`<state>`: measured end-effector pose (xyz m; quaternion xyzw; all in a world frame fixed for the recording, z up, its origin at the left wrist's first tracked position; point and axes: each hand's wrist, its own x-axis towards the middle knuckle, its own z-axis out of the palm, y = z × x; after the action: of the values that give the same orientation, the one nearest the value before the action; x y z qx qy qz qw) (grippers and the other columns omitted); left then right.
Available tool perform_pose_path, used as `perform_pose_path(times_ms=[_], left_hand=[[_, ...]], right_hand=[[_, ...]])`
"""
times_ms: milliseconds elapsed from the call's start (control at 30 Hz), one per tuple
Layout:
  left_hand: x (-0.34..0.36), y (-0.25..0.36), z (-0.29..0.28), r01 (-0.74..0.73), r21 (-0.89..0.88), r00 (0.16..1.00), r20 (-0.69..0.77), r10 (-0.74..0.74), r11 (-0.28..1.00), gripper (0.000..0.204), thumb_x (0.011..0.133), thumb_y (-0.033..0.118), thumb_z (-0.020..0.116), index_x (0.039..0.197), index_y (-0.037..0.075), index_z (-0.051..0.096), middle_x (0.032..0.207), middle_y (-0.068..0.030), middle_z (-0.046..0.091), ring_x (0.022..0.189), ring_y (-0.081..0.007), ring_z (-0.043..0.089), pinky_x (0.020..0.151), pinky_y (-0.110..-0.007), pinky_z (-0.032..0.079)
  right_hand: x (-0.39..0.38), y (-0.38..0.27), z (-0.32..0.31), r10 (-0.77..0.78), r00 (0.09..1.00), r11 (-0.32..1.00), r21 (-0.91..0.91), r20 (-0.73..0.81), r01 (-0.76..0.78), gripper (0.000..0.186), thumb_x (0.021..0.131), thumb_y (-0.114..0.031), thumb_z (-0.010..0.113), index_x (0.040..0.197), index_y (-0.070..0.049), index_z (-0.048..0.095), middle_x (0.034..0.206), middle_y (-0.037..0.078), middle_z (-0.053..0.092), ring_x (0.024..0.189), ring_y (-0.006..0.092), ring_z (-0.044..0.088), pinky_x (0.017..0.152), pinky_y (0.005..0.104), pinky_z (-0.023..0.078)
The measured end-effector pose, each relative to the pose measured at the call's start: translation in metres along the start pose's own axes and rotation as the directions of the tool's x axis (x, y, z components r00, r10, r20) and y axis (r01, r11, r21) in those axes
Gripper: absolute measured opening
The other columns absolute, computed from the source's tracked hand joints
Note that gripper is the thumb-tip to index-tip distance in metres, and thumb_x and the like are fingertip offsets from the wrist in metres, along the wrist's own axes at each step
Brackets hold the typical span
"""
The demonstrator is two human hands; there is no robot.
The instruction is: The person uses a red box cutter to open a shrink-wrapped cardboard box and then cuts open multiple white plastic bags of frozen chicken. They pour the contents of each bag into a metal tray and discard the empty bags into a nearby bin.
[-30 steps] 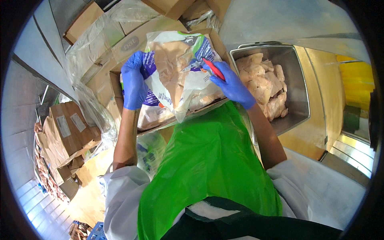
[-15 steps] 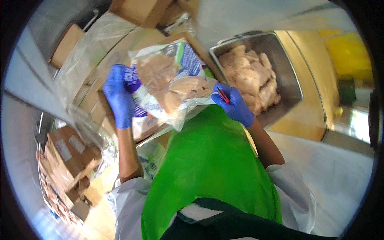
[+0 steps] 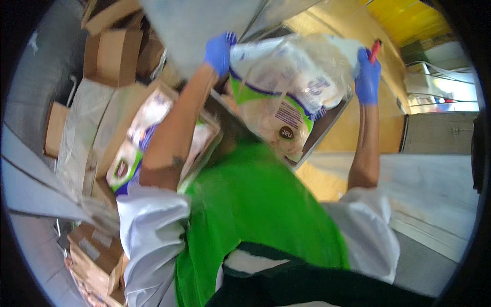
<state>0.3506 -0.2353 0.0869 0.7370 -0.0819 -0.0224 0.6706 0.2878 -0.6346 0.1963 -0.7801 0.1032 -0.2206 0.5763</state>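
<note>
Both of my blue-gloved hands hold up a clear plastic bag [image 3: 279,87] with green, white and purple print, stretched between them by its upper corners. My left hand [image 3: 218,55] is closed on the left corner. My right hand [image 3: 367,82] is closed on the right corner, and a small red tool [image 3: 375,51] sticks up from its fist. Right over the metal tub [image 3: 327,125] hangs the bag, covering most of it. Pale meat shows faintly low in or behind the bag; I cannot tell which.
On the left stands an open cardboard box [image 3: 118,134] with printed packs of meat [image 3: 123,166], partly behind my left forearm. Empty cartons [image 3: 112,56] lie beyond it. More cardboard [image 3: 97,250] is at lower left. A yellowish board [image 3: 332,169] lies under the tub.
Both hands have moved up and to the right, carrying the bag from the cardboard box to above the metal tub. The bag has gone from lying flat with meat to hanging stretched.
</note>
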Motion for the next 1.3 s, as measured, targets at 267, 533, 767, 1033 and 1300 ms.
perform_pose_path(times_ms=[267, 533, 767, 1033, 1300], left_hand=[[0.055, 0.105, 0.125, 0.063, -0.614, 0.998, 0.015, -0.068, 0.786, 0.010, 0.088, 0.010, 0.053, 0.097, 0.009, 0.056, 0.078, 0.0020, 0.051, 0.075, -0.0127, 0.051, 0.069, -0.029, 0.044], [0.008, 0.136, 0.110, -0.428, 0.184, 0.904, 0.081, 0.420, 0.885, 0.047, 0.081, 0.022, 0.073, 0.118, 0.004, 0.052, 0.079, 0.0012, 0.053, 0.067, -0.0162, 0.054, 0.068, -0.033, 0.049], [-0.131, 0.040, 0.093, -0.229, 0.578, 0.973, 0.166, 0.162, 0.783, 0.042, 0.071, 0.041, 0.073, 0.096, 0.008, 0.067, 0.092, -0.0184, 0.066, 0.082, -0.0316, 0.064, 0.076, -0.042, 0.050], [-0.494, 0.101, -0.037, 0.107, -0.284, 0.285, -0.910, -0.303, 0.953, 0.036, 0.094, 0.029, 0.051, 0.115, 0.001, 0.058, 0.094, -0.0101, 0.063, 0.087, -0.0164, 0.059, 0.085, -0.033, 0.049], [-0.962, -0.033, 0.025, 0.742, -0.526, -0.667, -0.516, 0.537, 0.416, 0.048, 0.074, 0.003, 0.054, 0.121, -0.002, 0.051, 0.098, -0.0213, 0.058, 0.092, -0.0361, 0.053, 0.088, -0.045, 0.042]], right_hand=[[-0.005, -0.045, -0.098, -0.027, 0.973, 0.748, 0.641, -0.230, 0.172, 0.021, 0.090, -0.022, 0.064, 0.105, -0.009, 0.057, 0.094, 0.003, 0.062, 0.085, 0.0168, 0.063, 0.070, 0.0334, 0.053], [0.010, -0.031, -0.047, -0.068, 0.994, 0.727, 0.686, 0.081, -0.006, 0.024, 0.092, -0.017, 0.059, 0.113, -0.006, 0.058, 0.102, 0.005, 0.063, 0.095, 0.0165, 0.061, 0.080, 0.0325, 0.050], [-0.089, -0.033, 0.136, -0.271, 0.552, 0.961, 0.252, 0.789, 0.113, 0.020, 0.093, -0.025, 0.056, 0.099, -0.007, 0.059, 0.081, -0.001, 0.051, 0.067, 0.0119, 0.047, 0.060, 0.0256, 0.040], [-0.148, -0.063, 0.169, -0.021, 0.415, 0.986, 0.088, 0.910, -0.142, 0.030, 0.097, -0.019, 0.045, 0.121, -0.004, 0.054, 0.103, 0.007, 0.056, 0.081, 0.0173, 0.052, 0.071, 0.0246, 0.043], [-0.302, -0.036, 0.298, -0.220, 0.141, 0.962, 0.190, 0.965, 0.196, 0.035, 0.093, -0.024, 0.055, 0.121, -0.003, 0.057, 0.101, 0.003, 0.061, 0.069, 0.0069, 0.047, 0.060, 0.0219, 0.037]])
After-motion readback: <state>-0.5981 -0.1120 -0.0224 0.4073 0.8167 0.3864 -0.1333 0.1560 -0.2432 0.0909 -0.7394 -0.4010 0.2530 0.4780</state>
